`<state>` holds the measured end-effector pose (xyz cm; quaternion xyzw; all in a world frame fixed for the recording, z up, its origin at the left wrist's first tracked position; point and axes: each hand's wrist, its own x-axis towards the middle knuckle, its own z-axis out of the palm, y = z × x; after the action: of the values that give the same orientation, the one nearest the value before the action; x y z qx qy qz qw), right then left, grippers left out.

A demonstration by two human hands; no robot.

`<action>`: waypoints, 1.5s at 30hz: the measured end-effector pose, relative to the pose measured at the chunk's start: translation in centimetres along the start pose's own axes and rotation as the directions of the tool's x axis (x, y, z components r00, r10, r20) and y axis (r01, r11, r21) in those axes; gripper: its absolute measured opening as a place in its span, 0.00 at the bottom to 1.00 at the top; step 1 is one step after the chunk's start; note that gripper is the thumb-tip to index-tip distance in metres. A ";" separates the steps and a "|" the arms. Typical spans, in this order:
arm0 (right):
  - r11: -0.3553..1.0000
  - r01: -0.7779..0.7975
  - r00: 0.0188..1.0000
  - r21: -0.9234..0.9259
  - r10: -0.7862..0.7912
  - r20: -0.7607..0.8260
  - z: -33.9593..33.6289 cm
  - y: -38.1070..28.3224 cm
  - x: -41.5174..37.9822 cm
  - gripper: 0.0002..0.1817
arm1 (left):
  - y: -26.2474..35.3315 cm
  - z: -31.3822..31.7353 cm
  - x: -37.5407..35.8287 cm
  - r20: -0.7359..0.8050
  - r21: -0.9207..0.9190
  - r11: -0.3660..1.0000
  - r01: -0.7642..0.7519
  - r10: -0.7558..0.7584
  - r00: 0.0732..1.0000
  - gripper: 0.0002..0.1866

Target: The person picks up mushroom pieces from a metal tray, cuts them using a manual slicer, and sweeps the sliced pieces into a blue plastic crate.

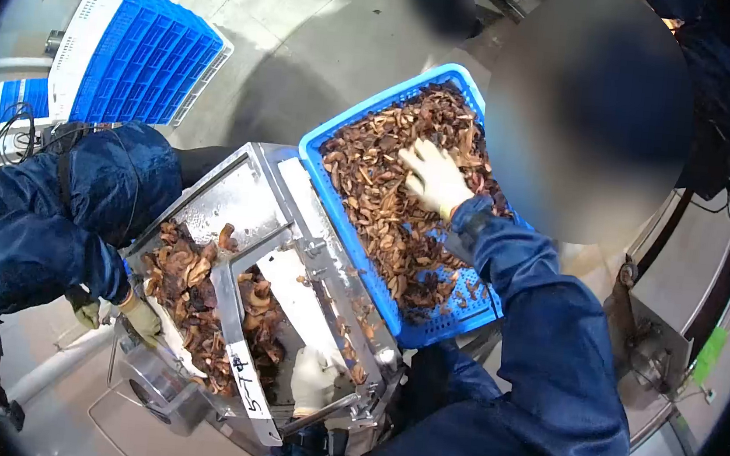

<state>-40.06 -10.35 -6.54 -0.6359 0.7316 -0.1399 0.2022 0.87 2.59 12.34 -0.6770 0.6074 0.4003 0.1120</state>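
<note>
Metal hopper [253,208]: the biggest thing in view, a steel chute-like machine with slanted walls, so what falls in slides down; brown pieces already lie inside it.
Blue crate [356,227]: tipped with its low edge resting on the hopper's rim, apparently so its load can be raked downhill toward the opening.
Dried brown slices [383,221]: heaped in the crate, thick at the upper end and thinning toward the lower corner, where bare blue mesh shows.
Right hand [434,177]: gloved, fingers spread flat on the heap near the crate's upper end; released, grasping nothing, palm pressing the slices.
Left hand [313,379]: gloved, low at the hopper's near edge, just beside a steel bar; whether it is clenched on the bar or only resting there I cannot tell.
Co-worker [50,215]: a person in a dark blue suit on the hopper's far side, gloved hand [144,318] at the hopper wall, touching the pile inside.
Stacked crates [136,52]: blue and white, standing apart on the floor beyond the co-worker.
Label strip [249,384]: white, with handwritten marks, on the hopper's cross bar.
In the way: that cross bar divides the hopper mouth, and a blurred dark shape hides the crate's far right side.
</note>
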 end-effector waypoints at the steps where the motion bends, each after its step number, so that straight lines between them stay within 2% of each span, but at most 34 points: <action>1: 1.000 0.015 0.997 -0.023 -0.013 0.080 0.1 -1.0 -1.3 0.35 | 1.2 -0.6 -0.2 -0.006 0.031 1.000 0.000 0.001 1.000 0.17; 3: 0.991 0.134 0.991 -0.013 -0.134 0.001 0.2 -0.1 -3.1 0.34 | 1.8 -0.9 -0.4 -0.023 0.080 0.996 -0.037 0.039 0.999 0.16; 5: 0.995 0.032 0.999 -0.099 -0.029 0.030 -1.0 1.5 -4.8 0.32 | 1.4 -0.9 -0.5 -0.043 0.116 0.987 -0.107 0.113 0.993 0.15; 7: 0.995 -0.096 0.992 0.037 0.099 -0.083 -1.9 2.9 -7.0 0.29 | 3.0 -1.1 -0.6 -0.063 0.100 0.995 -0.021 0.027 0.998 0.14; 9: 0.990 -0.129 0.973 -0.062 0.114 -0.202 -3.0 1.9 -9.4 0.27 | 2.9 -1.1 -0.2 -0.031 0.142 0.989 0.031 -0.027 0.999 0.14; 10: 0.998 -0.048 0.986 -0.040 0.041 -0.163 -3.8 0.5 -10.7 0.26 | 2.9 -1.0 -0.2 -0.061 0.154 0.988 0.001 0.009 0.998 0.14; 11: 0.999 0.031 0.992 -0.015 -0.033 -0.123 -4.3 -1.0 -12.1 0.25 | 2.3 -1.0 0.0 -0.019 0.185 0.982 0.034 -0.031 0.999 0.14; 13: 0.932 0.204 0.960 0.300 -0.251 0.126 -2.4 -2.4 -15.2 0.25 | 1.9 -0.6 0.0 -0.020 0.115 0.993 0.025 -0.023 1.000 0.14; 15: 0.953 0.092 0.976 0.290 -0.144 0.162 1.1 -1.7 -18.6 0.26 | 1.8 -0.4 -0.1 -0.094 0.217 0.971 -0.097 0.119 0.988 0.11; 16: 0.887 -0.156 0.982 0.435 0.092 0.165 7.9 2.3 -19.6 0.28 | 1.3 -0.1 -0.1 -0.110 0.251 0.957 -0.146 0.178 0.978 0.11; 17: 0.840 -0.413 0.902 0.351 0.324 0.286 3.5 1.7 -18.4 0.29 | 0.6 0.1 0.2 -0.125 0.288 0.938 -0.194 0.238 0.963 0.10; 19: 0.881 -0.295 0.955 0.370 0.283 0.088 0.8 1.2 -17.6 0.31 | -1.5 0.3 0.8 -0.040 0.236 0.961 -0.143 0.156 0.987 0.10; 20: 0.889 -0.230 0.971 0.396 0.236 0.036 -0.8 0.4 -17.4 0.31 | -2.3 0.3 1.0 0.005 0.213 0.968 -0.130 0.132 0.991 0.09; 21: 0.877 -0.164 0.985 0.452 0.168 0.033 0.1 1.1 -17.8 0.28 | -2.2 0.4 1.4 0.044 0.184 0.975 -0.122 0.116 0.992 0.09; 23: 0.836 -0.308 0.948 0.453 0.231 0.219 -1.0 -0.2 -19.0 0.22 | -0.5 -0.3 1.0 0.052 0.246 0.942 -0.228 0.222 0.974 0.14; 24: 0.678 -0.440 0.894 0.589 0.268 0.359 -2.3 -1.6 -19.4 0.21 | -0.9 -0.1 1.2 0.053 0.241 0.934 -0.262 0.257 0.965 0.15; 25: 0.481 -0.560 0.827 0.675 0.264 0.497 -4.0 -3.4 -20.1 0.19 | -1.1 0.0 1.3 0.039 0.198 0.962 -0.187 0.183 0.982 0.17; 26: 0.347 -0.576 0.817 0.740 0.259 0.515 -5.4 -5.2 -20.8 0.19 | -1.3 0.1 1.3 0.025 0.153 0.982 -0.110 0.107 0.994 0.18; 27: 0.205 -0.580 0.810 0.788 0.248 0.531 -7.0 -7.3 -21.5 0.19 | -0.2 -0.6 0.6 -0.001 0.135 0.983 -0.123 0.124 0.992 0.18; 29: 0.501 -0.593 0.803 0.630 0.423 0.419 -11.0 -12.4 -23.0 0.18 | -1.7 -0.4 2.3 0.111 0.131 0.966 -0.222 0.208 0.972 0.18; 30: 0.561 -0.499 0.860 0.660 0.415 0.298 -12.4 -14.6 -23.8 0.17 | -3.0 0.5 3.8 0.138 0.185 0.954 -0.237 0.214 0.967 0.18; 31: 0.620 -0.404 0.902 0.673 0.394 0.179 -13.4 -16.7 -24.8 0.16 | -1.7 -0.3 3.1 0.165 0.238 0.940 -0.246 0.210 0.964 0.19; 32: 0.621 -0.242 0.942 0.746 0.336 0.026 -13.9 -18.9 -25.8 0.16 | -0.7 -0.6 1.7 0.029 0.255 0.943 -0.213 0.213 0.977 0.20; 33: 0.599 -0.078 0.964 0.797 0.249 -0.093 -14.6 -21.1 -26.3 0.17 | -0.7 -1.1 1.7 0.135 0.261 0.933 -0.249 0.220 0.966 0.23; 34: 0.620 0.012 0.969 0.784 0.186 -0.162 -14.8 -22.7 -27.1 0.17 | -0.9 -1.1 1.1 0.091 0.214 0.928 -0.306 0.292 0.952 0.25; 35: 0.630 0.096 0.971 0.771 0.111 -0.212 -14.8 -24.4 -27.8 0.18 | -1.1 -1.0 1.9 0.163 0.293 0.934 -0.206 0.164 0.973 0.28; 36: 0.405 0.106 0.975 0.908 0.137 -0.176 -16.4 -27.6 -28.8 0.18 | -2.8 -0.2 1.4 0.065 0.177 0.934 -0.312 0.305 0.950 0.31; 37: 0.438 0.104 0.975 0.893 0.132 -0.178 -15.4 -28.6 -29.4 0.17 | -3.1 0.9 2.8 0.061 0.192 0.902 -0.386 0.381 0.923 0.31; 39: 0.549 0.123 0.981 0.827 0.058 -0.185 -16.5 -32.7 -31.2 0.16 | -3.1 1.0 2.3 0.012 0.222 0.927 -0.302 0.307 0.952 0.21; 41: 0.534 0.107 0.989 0.839 0.026 -0.143 -15.1 -34.5 -32.6 0.15 | -3.6 -0.2 -0.6 -0.122 0.072 0.908 -0.412 0.418 0.900 0.17; 43: 0.524 -0.074 0.993 0.848 0.119 0.013 -13.9 -36.2 -33.8 0.14 | -6.7 0.2 -0.7 -0.100 -0.012 0.845 -0.534 0.530 0.842 0.17; 44: 0.555 -0.057 0.993 0.830 0.121 -0.013 -13.1 -36.5 -34.0 0.14 | -8.4 0.4 -1.1 -0.133 -0.109 0.801 -0.588 0.575 0.807 0.16; 45: 0.585 -0.040 0.991 0.810 0.126 -0.043 -12.5 -36.7 -34.1 0.14 | -9.1 -2.0 -2.7 0.011 -0.202 0.822 -0.533 0.546 0.838 0.15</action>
<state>-10.17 17.10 25.38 -0.4326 0.6262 -0.4769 0.4396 10.17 5.49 12.39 -0.4711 0.7287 0.4945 -0.0504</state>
